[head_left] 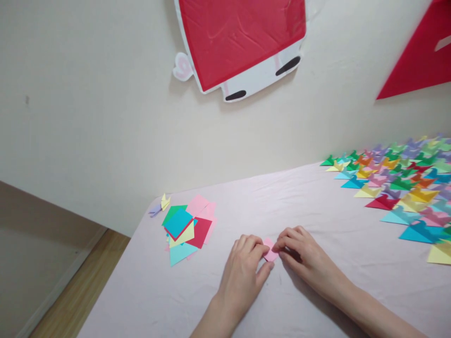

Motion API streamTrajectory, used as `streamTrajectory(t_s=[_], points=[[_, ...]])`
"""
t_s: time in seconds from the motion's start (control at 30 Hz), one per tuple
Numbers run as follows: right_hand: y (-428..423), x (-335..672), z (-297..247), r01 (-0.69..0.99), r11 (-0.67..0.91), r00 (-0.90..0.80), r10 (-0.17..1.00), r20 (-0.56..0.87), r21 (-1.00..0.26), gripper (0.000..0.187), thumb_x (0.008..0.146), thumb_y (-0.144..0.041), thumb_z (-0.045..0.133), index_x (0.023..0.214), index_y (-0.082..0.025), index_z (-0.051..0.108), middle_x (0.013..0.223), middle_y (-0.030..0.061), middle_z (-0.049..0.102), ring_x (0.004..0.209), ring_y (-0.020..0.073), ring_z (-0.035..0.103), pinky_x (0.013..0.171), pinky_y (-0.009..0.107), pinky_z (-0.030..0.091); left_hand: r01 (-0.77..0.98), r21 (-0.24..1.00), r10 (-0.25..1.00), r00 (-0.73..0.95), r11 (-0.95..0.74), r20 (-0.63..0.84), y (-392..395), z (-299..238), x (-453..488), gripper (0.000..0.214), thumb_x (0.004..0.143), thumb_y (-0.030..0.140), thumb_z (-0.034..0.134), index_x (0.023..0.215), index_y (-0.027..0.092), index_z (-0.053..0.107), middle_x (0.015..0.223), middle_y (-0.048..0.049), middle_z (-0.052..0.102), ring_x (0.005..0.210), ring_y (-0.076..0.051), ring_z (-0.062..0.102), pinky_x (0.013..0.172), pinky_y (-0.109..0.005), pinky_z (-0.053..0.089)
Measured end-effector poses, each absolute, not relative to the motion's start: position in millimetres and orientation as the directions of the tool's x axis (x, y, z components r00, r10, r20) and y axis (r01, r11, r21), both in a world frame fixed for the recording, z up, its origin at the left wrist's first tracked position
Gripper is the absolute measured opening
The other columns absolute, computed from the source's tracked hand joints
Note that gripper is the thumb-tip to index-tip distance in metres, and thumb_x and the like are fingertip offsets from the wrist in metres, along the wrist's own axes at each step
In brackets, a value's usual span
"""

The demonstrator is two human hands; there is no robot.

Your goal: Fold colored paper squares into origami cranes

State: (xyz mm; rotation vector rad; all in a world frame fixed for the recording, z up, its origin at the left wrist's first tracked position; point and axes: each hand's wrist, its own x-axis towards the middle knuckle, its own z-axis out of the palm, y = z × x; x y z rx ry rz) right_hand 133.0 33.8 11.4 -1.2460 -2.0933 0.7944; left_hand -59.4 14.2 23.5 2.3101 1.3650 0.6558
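Observation:
A small folded pink paper (270, 252) lies on the pale pink table cloth (310, 197) between my two hands. My left hand (244, 272) presses on its left side with curled fingers and thumb. My right hand (299, 251) pinches its right edge with fingertips together. Most of the paper is hidden under my fingers.
A loose stack of coloured paper squares (186, 227) lies to the left, with two small folded pieces (160, 205) near the table's far left corner. Several folded paper cranes (401, 188) cover the right side. The wall carries red decorations (243, 42). Wooden floor (77, 291) lies beyond the left edge.

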Motion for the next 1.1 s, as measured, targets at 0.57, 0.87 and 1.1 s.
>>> streamTrajectory(t_s=[0.57,0.87,1.1], points=[[36.8,128.4,13.6,0.6,0.297,-0.346,0.933,0.094,-0.742,0.014,0.087,-0.016,0.06,0.075,-0.022,0.064,0.082,0.0028,0.063,0.086,0.0226,0.051,0.079,0.037,0.042,0.769,0.519,0.927,0.28,-0.373,0.251,19.8,16.1,-48.0,0.018,0.088,0.006,0.057,0.079,0.02,0.051,0.086,-0.0012,0.058,0.087,-0.021,0.051,0.076,-0.034,0.042],[37.4,122.7,15.2,0.666,0.349,-0.344,0.928,0.143,-0.659,0.016,0.085,-0.011,0.055,0.074,-0.021,0.06,0.081,0.0031,0.061,0.079,0.0205,0.051,0.073,0.035,0.041,0.87,0.39,0.953,0.266,-0.301,0.143,21.4,20.2,-41.4,0.019,0.086,0.006,0.057,0.079,0.021,0.048,0.087,-0.0018,0.055,0.086,-0.022,0.048,0.075,-0.036,0.042],[38.1,124.3,10.9,0.685,0.366,-0.35,0.924,0.155,-0.629,0.015,0.083,-0.01,0.055,0.073,-0.021,0.057,0.08,0.0027,0.058,0.079,0.0203,0.051,0.071,0.033,0.04,0.907,0.293,0.953,0.289,-0.301,0.085,24.4,21.4,-38.5,0.017,0.087,0.007,0.057,0.081,0.021,0.049,0.09,-0.0034,0.055,0.087,-0.023,0.048,0.075,-0.038,0.042]])
